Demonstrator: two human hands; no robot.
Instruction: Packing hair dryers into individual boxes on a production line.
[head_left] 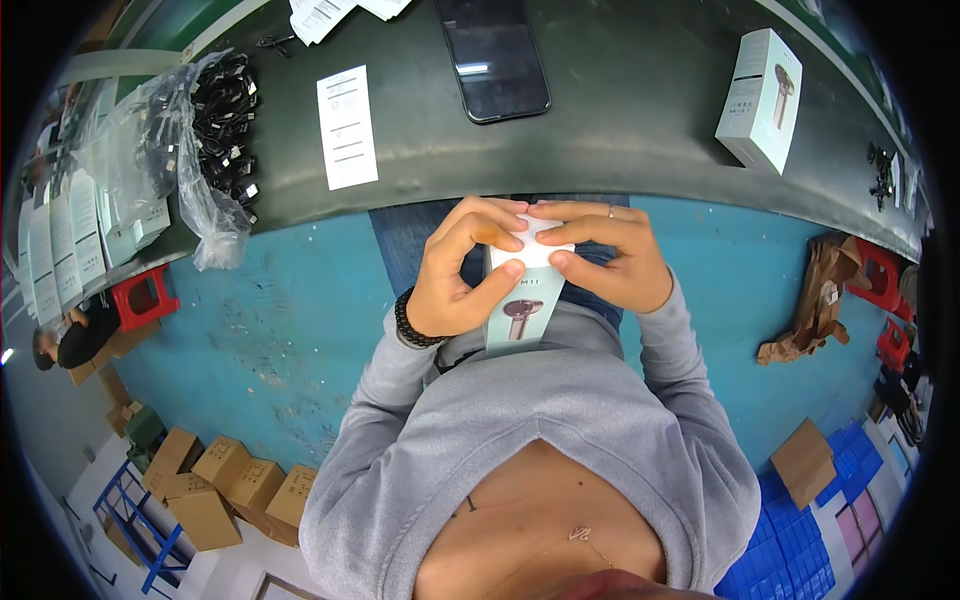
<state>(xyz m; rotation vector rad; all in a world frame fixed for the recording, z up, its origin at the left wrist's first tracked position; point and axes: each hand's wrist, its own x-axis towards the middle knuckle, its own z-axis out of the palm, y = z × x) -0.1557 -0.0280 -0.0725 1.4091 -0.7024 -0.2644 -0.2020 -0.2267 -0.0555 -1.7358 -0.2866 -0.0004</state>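
Observation:
Between both hands, close to my body, stands a slim pale-green and white box (520, 318) with a picture of a dark handheld device on its front. My left hand (465, 265) grips its upper left side, thumb at the front edge and fingers curled over the white top. From the other side, my right hand (615, 255) holds the top flap, with thumb and fingers pressing near the upper edge. The fingertips of both hands nearly meet on the box's top. The box's back is hidden.
On the dark green bench (430, 160) lie a black phone (497, 60) and a printed sheet (348, 128). A similar box (762, 100) stands at right. A plastic bag (205, 150) with black cables (225, 120) and several flat cartons (75, 235) are at left. Red stools (145, 298) flank the bench.

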